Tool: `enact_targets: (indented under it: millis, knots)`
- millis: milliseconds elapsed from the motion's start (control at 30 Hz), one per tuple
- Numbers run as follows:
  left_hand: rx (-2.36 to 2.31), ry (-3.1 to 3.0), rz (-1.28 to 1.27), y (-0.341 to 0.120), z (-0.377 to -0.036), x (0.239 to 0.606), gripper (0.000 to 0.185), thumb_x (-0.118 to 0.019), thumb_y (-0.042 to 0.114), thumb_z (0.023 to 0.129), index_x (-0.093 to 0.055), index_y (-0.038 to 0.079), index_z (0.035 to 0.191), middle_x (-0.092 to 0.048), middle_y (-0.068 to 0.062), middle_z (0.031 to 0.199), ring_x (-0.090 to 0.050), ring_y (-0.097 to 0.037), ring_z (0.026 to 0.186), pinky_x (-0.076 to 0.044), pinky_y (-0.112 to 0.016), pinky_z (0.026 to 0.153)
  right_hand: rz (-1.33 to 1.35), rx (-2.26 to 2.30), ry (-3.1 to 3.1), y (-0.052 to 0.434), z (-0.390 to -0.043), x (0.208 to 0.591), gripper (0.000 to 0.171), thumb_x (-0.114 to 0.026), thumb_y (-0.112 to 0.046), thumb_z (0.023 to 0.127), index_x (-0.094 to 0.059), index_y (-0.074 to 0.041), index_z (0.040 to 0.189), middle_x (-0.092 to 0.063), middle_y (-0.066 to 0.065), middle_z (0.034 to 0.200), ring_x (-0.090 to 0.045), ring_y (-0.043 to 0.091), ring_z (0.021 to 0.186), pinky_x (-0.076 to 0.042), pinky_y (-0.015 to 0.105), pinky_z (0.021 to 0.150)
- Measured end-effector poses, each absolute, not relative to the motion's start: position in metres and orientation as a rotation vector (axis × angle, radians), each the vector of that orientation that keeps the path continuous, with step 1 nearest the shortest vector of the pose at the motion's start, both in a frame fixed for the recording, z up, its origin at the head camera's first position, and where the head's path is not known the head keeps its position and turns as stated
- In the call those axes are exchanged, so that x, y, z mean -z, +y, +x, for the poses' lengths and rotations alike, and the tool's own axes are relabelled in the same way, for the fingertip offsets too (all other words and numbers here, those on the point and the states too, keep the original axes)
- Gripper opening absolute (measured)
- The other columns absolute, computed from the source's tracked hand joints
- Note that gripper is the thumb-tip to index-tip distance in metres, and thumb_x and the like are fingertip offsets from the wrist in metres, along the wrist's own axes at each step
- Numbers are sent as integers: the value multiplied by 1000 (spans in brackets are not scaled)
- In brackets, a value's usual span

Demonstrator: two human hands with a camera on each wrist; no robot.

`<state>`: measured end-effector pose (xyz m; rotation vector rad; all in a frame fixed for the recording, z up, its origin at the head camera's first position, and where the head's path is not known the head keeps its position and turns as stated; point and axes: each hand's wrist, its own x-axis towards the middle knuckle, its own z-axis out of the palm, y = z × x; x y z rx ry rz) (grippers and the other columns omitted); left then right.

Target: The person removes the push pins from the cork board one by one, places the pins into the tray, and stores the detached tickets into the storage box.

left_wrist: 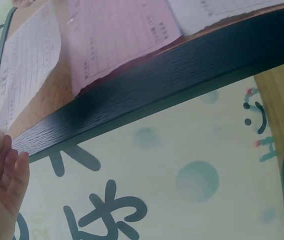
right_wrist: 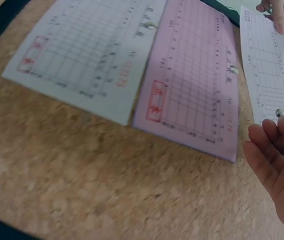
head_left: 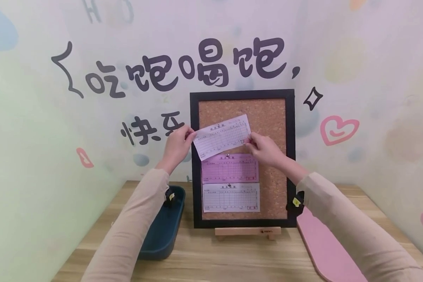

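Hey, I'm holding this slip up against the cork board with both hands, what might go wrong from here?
1. The white slip sits tilted, so it would likely end up crooked above the straight pink slip.
2. The left hand and right hand pinch only its ends; pulling apart may tear or crease it.
3. The cork board merely leans on a small wooden stand; a hard push might tip it.

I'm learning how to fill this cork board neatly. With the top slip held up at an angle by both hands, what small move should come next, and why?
Probably level the white slip first: it tilts, right end higher, while the pink slip and lower white slip sit pinned straight. The left hand and right hand pinch its ends, so lowering the right end slightly above the pink slip seems fitting.
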<state>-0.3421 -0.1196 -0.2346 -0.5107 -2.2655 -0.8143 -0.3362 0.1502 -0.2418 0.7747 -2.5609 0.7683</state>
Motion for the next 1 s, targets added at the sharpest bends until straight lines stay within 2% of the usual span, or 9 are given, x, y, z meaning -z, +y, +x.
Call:
enact_targets:
  millis: [233,533,767,1000]
  knots:
    - [853,-2212,-479,-122,-334,241,14,-55,14,90,-59,1,86,-59,-12,77,-49,-23,70,-39,-31,63,775,-752,-2565,166,-329,251,4,-52,-7,91,-53,-3,90,-49,5,67,-43,16,58,-36,29,53]
    - [879,-2186,-461,-132,-325,244,14,-56,12,90,-60,-1,88,-62,-15,83,-53,-25,71,-41,-31,64,723,-750,-2588,194,-321,263,4,-52,-3,89,-54,0,91,-52,6,69,-45,17,60,-38,29,54]
    - [906,-2210,-393,-147,-313,248,14,-56,12,90,-58,-1,86,-61,-15,80,-51,-25,71,-38,-30,62,737,-806,-2591,220,-311,277,4,-54,-1,88,-52,1,91,-48,4,67,-44,16,60,-40,25,52]
    - [979,-2221,-379,-161,-301,255,11,-54,9,90,-57,-2,88,-59,-15,82,-50,-24,75,-39,-29,65,757,-831,-2604,242,-303,281,4,-53,0,88,-51,2,92,-51,4,67,-51,16,58,-45,24,52]
